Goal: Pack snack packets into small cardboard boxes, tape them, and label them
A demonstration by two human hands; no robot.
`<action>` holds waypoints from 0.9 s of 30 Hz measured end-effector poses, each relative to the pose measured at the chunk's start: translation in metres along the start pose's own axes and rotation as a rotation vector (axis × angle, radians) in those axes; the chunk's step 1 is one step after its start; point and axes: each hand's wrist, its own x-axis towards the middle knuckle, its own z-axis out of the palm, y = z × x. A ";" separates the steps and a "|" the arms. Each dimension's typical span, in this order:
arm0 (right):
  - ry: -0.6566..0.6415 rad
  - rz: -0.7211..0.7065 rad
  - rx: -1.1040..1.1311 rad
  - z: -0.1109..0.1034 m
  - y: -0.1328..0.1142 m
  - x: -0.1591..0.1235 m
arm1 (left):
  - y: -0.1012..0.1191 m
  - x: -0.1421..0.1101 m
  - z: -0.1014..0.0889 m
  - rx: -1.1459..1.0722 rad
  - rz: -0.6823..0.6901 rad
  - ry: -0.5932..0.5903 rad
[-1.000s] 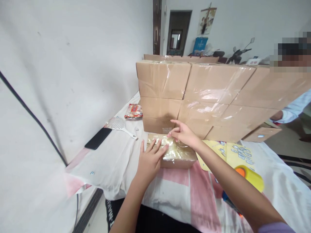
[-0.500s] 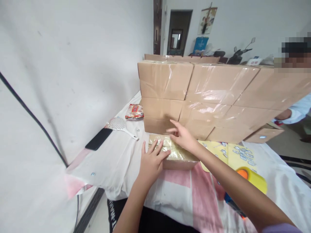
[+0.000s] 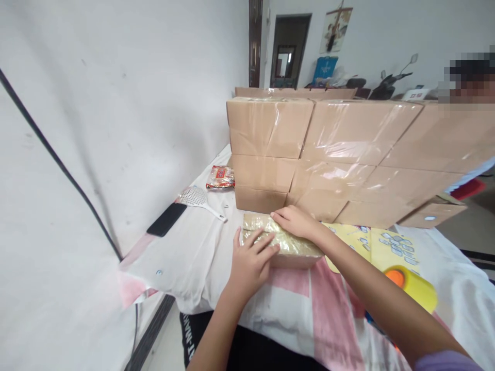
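A small cardboard box (image 3: 296,262) lies on the cloth in front of me, its top covered with shiny clear tape (image 3: 290,244). My left hand (image 3: 251,263) rests on the box's left front part with the fingers spread. Across the far part of the top lies my right hand (image 3: 297,222), fingers stretched to the left and pressed on the tape; some of its fingertips are hidden. Neither hand grasps a loose thing. Close to my right forearm is a yellow tape roll with an orange hub (image 3: 421,291), partly covered by that arm.
A wall of taped cardboard boxes (image 3: 266,129) stands just behind the small box. To the left lie a white slotted spatula (image 3: 197,198), a black phone (image 3: 166,220) and a red snack packet (image 3: 220,176). Yellow printed sheets (image 3: 381,250) lie right. Another person (image 3: 474,77) is beyond.
My right hand has come down from above the box onto its taped top. My left hand stays on the box. The view has shifted slightly, and the other person's hand has left sight.
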 end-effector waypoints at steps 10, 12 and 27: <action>-0.018 0.030 0.066 0.004 0.012 0.012 | 0.029 -0.072 0.074 -0.052 0.067 -0.101; 0.019 0.003 0.060 0.001 0.010 0.011 | 0.028 -0.077 0.079 -0.070 0.058 -0.104; 0.378 0.624 -0.100 -0.043 0.178 -0.164 | 0.019 -0.079 0.066 -0.348 0.011 -0.116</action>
